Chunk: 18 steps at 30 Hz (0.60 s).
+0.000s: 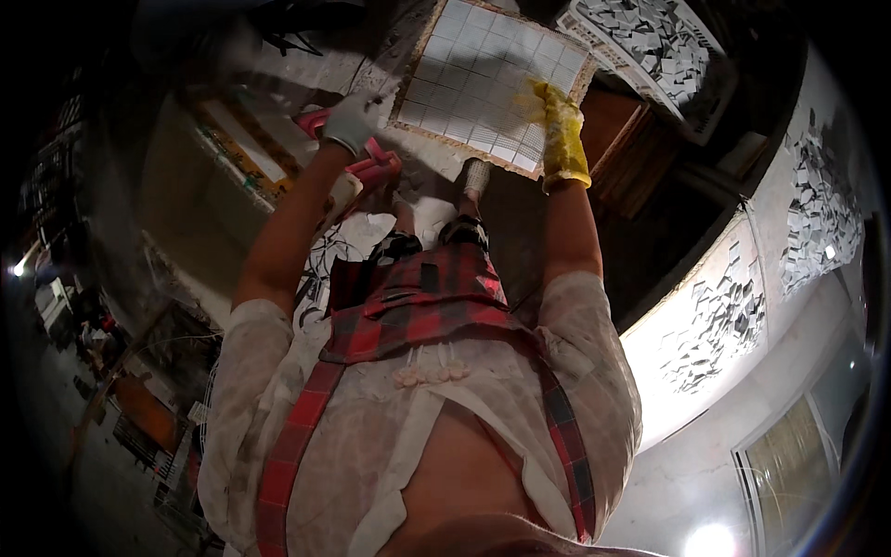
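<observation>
While my yellow-gloved right hand presses flat, fingers spread, on the white square-tiled mosaic sheet, my grey-gloved left hand, beside the sheet, grips a pink plastic tool; I judge smoothing continues, needing even pressure.

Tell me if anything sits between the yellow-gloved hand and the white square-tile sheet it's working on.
Nothing visible does. The right hand in the yellow rubber glove rests directly on the white square-tile mosaic sheet, at its right edge. The left hand in the grey glove is off to the side, on a pink plastic tool.
</observation>
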Each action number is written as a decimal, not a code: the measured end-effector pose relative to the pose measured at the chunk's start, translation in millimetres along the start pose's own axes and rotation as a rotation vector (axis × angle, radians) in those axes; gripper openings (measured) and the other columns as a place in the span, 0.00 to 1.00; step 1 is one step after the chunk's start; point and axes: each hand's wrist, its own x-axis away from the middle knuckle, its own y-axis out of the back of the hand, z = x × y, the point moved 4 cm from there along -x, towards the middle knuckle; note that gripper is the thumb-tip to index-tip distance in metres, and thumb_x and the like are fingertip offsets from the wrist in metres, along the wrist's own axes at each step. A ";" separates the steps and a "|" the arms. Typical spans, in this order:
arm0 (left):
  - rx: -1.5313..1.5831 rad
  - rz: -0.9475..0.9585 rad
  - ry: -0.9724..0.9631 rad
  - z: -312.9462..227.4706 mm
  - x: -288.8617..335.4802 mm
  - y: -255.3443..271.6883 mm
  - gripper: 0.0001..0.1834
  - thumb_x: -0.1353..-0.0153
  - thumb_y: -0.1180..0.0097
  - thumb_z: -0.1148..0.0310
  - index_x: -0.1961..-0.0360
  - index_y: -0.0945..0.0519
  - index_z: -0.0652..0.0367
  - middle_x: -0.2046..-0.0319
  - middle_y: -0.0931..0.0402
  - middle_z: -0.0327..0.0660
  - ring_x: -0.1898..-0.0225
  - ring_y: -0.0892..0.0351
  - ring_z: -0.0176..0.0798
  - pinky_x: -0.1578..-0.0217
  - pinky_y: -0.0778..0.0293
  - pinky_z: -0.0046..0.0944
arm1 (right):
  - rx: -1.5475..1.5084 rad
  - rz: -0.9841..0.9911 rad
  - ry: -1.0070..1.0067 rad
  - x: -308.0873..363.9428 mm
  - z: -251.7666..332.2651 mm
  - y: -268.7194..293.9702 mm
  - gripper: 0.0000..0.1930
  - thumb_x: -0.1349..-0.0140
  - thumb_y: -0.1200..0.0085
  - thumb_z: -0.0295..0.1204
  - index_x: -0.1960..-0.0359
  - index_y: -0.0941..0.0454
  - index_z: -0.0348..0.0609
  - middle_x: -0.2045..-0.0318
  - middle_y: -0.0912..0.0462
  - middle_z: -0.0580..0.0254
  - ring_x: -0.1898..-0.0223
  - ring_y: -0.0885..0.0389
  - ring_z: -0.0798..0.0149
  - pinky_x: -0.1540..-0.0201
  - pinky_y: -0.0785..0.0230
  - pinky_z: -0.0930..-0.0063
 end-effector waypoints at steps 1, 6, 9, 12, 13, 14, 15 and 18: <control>-0.095 0.012 -0.084 -11.2 13.8 -1.4 0.15 0.41 0.50 0.64 0.54 0.19 0.51 0.60 0.21 0.49 0.58 0.21 0.54 0.58 0.25 0.48 | 0.027 0.005 -0.007 2.1 2.8 -2.6 0.13 0.42 0.41 0.30 0.58 0.17 0.35 0.64 0.16 0.61 0.67 0.20 0.68 0.68 0.28 0.75; -0.668 0.185 -0.161 -32.7 32.6 -20.7 0.12 0.42 0.48 0.69 0.55 0.24 0.49 0.57 0.27 0.43 0.55 0.22 0.49 0.59 0.24 0.47 | 0.059 0.098 -0.015 15.1 14.7 -10.4 0.12 0.40 0.42 0.31 0.59 0.16 0.37 0.64 0.16 0.61 0.68 0.19 0.68 0.69 0.28 0.76; -0.692 0.110 -0.270 -26.7 32.8 -25.0 0.12 0.43 0.48 0.70 0.56 0.26 0.49 0.57 0.28 0.42 0.55 0.22 0.47 0.61 0.22 0.46 | 0.025 0.125 0.048 16.0 9.3 -8.0 0.12 0.39 0.43 0.32 0.59 0.16 0.37 0.64 0.15 0.60 0.70 0.19 0.67 0.71 0.27 0.76; -0.771 0.158 -0.289 -27.2 30.6 -29.1 0.12 0.44 0.47 0.70 0.57 0.25 0.50 0.56 0.28 0.42 0.55 0.22 0.47 0.64 0.22 0.47 | 0.076 0.099 0.101 14.5 7.4 -7.9 0.12 0.39 0.43 0.32 0.58 0.17 0.37 0.63 0.15 0.59 0.73 0.19 0.67 0.72 0.27 0.75; -0.800 0.171 -0.285 -28.5 30.6 -30.1 0.11 0.44 0.47 0.70 0.58 0.25 0.50 0.57 0.28 0.42 0.56 0.22 0.47 0.64 0.22 0.47 | 0.042 0.114 0.088 18.3 6.7 -9.3 0.13 0.39 0.43 0.32 0.58 0.17 0.37 0.62 0.15 0.59 0.73 0.19 0.67 0.72 0.26 0.75; -0.829 0.185 -0.282 -30.2 30.8 -31.9 0.11 0.44 0.47 0.70 0.58 0.25 0.50 0.57 0.28 0.42 0.56 0.21 0.47 0.65 0.21 0.47 | 0.009 0.130 0.074 24.5 7.3 -10.5 0.13 0.38 0.43 0.32 0.58 0.17 0.37 0.61 0.15 0.59 0.74 0.19 0.67 0.72 0.26 0.75; -0.858 0.197 -0.280 -31.6 30.4 -32.7 0.11 0.44 0.47 0.70 0.58 0.24 0.50 0.57 0.28 0.42 0.56 0.21 0.47 0.65 0.21 0.46 | -0.026 0.145 0.062 27.7 8.6 -11.5 0.13 0.38 0.44 0.32 0.57 0.17 0.37 0.61 0.15 0.58 0.74 0.19 0.67 0.72 0.26 0.75; -0.862 0.191 -0.263 -27.8 30.7 -36.7 0.09 0.43 0.47 0.70 0.60 0.23 0.51 0.57 0.27 0.42 0.56 0.21 0.47 0.65 0.21 0.46 | 0.086 0.148 -0.007 23.2 7.9 -8.1 0.13 0.38 0.44 0.33 0.56 0.17 0.38 0.60 0.15 0.58 0.74 0.20 0.67 0.72 0.26 0.75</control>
